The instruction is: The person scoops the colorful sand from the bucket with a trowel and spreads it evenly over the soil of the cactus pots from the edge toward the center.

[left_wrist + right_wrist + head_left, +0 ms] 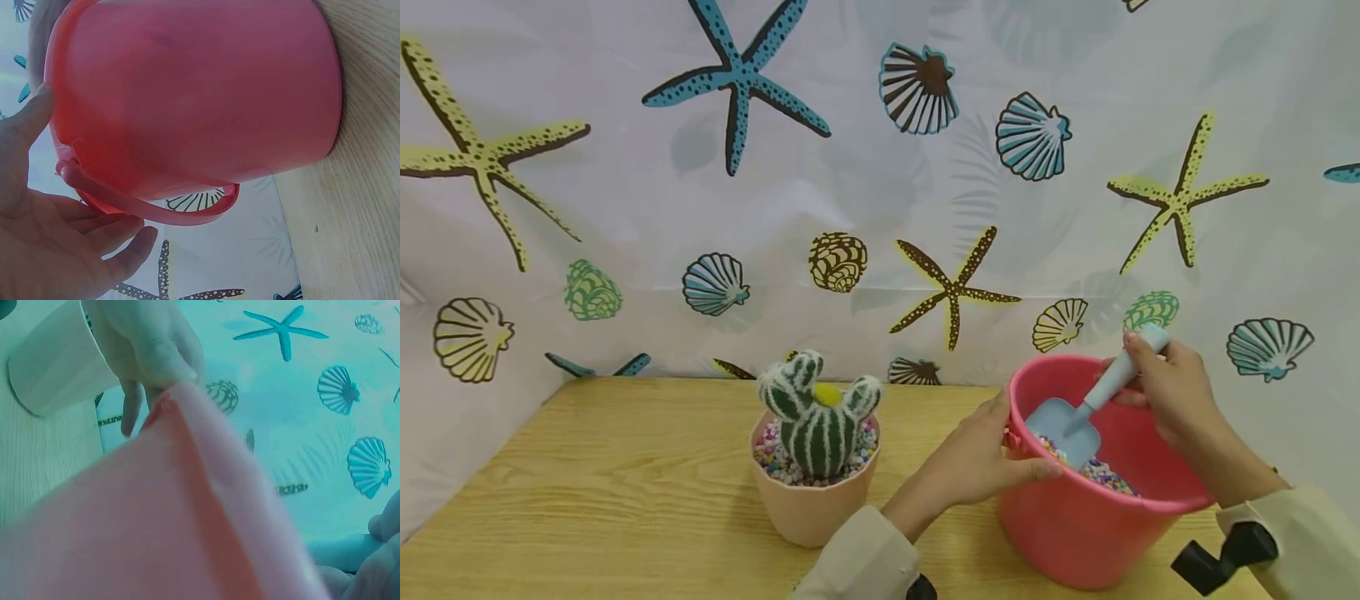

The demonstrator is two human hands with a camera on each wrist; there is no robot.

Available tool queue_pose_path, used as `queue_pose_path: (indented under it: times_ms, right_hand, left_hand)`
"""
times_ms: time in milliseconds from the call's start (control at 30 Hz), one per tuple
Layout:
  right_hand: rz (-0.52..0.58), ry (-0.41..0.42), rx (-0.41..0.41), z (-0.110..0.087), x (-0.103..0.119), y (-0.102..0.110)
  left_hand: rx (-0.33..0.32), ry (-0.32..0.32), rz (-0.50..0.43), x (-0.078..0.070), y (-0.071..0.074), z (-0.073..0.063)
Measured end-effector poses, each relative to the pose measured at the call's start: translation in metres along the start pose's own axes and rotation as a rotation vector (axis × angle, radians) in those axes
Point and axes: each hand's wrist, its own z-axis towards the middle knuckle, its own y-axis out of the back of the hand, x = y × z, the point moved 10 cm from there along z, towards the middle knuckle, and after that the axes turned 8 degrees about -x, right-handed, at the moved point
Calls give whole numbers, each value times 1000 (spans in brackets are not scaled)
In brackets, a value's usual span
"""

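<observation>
A blue scoop (1066, 429) dips into the pink bucket (1075, 533), its blade close over small multicoloured pebbles (1108, 479). My right hand (1180, 396) grips the scoop's pale handle (1120, 377) above the bucket. Against the bucket's left side, my left hand (966, 462) rests with the thumb along the rim. In the left wrist view, its fingers (119, 240) extend loosely beside the bucket's hanging handle (150, 209). The bucket wall covers most of the right wrist view, where the scoop handle (340, 550) shows at the lower right edge.
A potted knitted cactus (820, 433) with a yellow top stands left of the bucket. Multicoloured pebbles fill its peach pot (812, 508) around the cactus. Both stand on a wooden table (625, 492). A white curtain (880, 192) with starfish and shells hangs behind.
</observation>
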Motion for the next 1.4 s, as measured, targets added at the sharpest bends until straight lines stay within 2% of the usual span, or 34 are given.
queue_pose_path:
  times_ms: [300,500,867,1100,1267,1400]
  right_hand:
    - [179,-240,70,5,-45,7]
    - [257,-336,64,10,-55,12]
    - [503,-427,41,17,-61,25]
    - [492,-403,34,16,-52,24]
    - [519,-388,9,19,-47,25]
    - [548,-384,-25,24,-54,30]
  left_hand:
    - [6,27,-5,2,-2,-3]
    - [3,39,-21,1,-1,-4]
    - [-5,54,-17,2,1,-5]
    - [-15,49,-9,2,4,-8]
    - [-28,-9,32,-2,9,-12]
    - [-45,-41,55,-5,14,-14]
